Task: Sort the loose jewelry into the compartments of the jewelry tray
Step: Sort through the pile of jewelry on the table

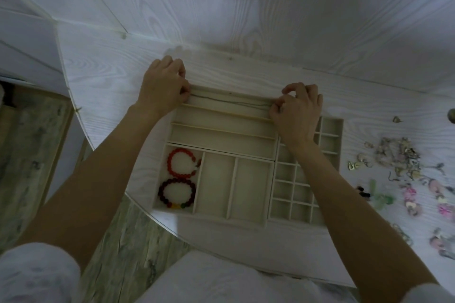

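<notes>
A beige jewelry tray (248, 222) lies on the white table. A thin dark necklace chain (231, 101) is stretched along the tray's farthest long slot. My left hand (163, 85) pinches its left end, and my right hand (296, 112) pinches its right end. In the front left compartment lie a red bead bracelet (176, 155) and a dark red bead bracelet (164, 195). The two middle compartments and the small grid cells (290, 189) on the right hold nothing that I can see.
A heap of loose jewelry (396, 155) lies on the table to the right of the tray, with pink pieces (410, 200) and a green piece (378, 195) nearer me. The rounded table edge (138, 200) runs just left of the tray, above a wooden floor.
</notes>
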Motion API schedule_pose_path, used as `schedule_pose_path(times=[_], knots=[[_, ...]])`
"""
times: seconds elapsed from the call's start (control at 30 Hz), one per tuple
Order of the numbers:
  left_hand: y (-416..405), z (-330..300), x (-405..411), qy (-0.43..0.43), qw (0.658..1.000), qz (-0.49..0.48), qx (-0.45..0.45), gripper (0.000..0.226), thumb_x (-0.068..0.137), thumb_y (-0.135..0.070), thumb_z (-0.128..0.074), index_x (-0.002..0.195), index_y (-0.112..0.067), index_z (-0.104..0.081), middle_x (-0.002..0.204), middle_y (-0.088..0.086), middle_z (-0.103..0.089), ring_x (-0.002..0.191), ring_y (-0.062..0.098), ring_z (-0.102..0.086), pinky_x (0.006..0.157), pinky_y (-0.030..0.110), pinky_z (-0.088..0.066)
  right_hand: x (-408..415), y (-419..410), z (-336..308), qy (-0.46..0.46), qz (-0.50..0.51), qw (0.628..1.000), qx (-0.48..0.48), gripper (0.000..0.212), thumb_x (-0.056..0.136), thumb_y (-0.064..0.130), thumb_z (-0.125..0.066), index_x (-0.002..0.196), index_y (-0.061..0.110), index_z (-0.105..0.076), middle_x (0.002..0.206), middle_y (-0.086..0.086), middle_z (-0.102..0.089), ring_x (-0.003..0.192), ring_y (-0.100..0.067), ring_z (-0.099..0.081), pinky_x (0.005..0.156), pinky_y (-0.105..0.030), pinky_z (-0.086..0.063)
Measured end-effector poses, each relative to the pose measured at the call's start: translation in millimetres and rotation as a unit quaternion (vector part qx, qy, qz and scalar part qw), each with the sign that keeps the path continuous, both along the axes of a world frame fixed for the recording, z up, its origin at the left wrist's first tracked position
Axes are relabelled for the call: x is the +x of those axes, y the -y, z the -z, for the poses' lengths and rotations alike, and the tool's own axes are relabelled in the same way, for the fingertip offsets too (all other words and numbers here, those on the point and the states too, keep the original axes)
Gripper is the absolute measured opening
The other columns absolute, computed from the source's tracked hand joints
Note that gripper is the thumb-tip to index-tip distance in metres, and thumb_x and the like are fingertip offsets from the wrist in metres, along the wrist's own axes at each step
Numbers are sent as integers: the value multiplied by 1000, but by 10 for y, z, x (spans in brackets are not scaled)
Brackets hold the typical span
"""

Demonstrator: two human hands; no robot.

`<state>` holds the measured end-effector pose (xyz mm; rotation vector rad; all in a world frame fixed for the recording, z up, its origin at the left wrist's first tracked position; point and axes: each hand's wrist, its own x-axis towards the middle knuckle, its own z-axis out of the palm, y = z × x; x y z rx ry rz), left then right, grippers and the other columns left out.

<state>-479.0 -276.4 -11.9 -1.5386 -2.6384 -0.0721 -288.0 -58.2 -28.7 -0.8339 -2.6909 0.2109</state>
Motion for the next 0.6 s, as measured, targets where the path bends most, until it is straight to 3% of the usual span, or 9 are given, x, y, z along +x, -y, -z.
schedule_pose_path(times=[0.17, 0.4, 0.6], knots=[[44, 22, 13, -9, 999, -32, 32, 7, 68, -9, -74, 61, -10, -72, 77, 10, -56, 72, 31, -49, 62, 37, -36, 49, -51, 12, -84, 7, 990, -117, 7, 71, 16, -69, 66, 12, -72, 97, -6, -65, 89, -33, -52, 74, -32, -34], [59, 90, 72, 50, 987, -135, 77, 8, 68, -15, -79, 73, -11, -76, 84, 10, -60, 77, 34, -54, 66, 37, -38, 27, -45, 15, -23, -57, 998, -20, 9, 66, 6, -71, 72, 12, -70, 100, -12, -60, 88, -34, -53, 70, -31, -31], [128, 63, 25, 56, 991, -76, 97, 10, 69, -18, -80, 78, -13, -78, 81, 8, -63, 75, 34, -53, 66, 35, -35, -14, -80, -10, -2, -144, 990, 13, 4, 68, 15, -73, 69, 18, -75, 100, -10, -60, 91, -31, -45, 69, -36, -36]])
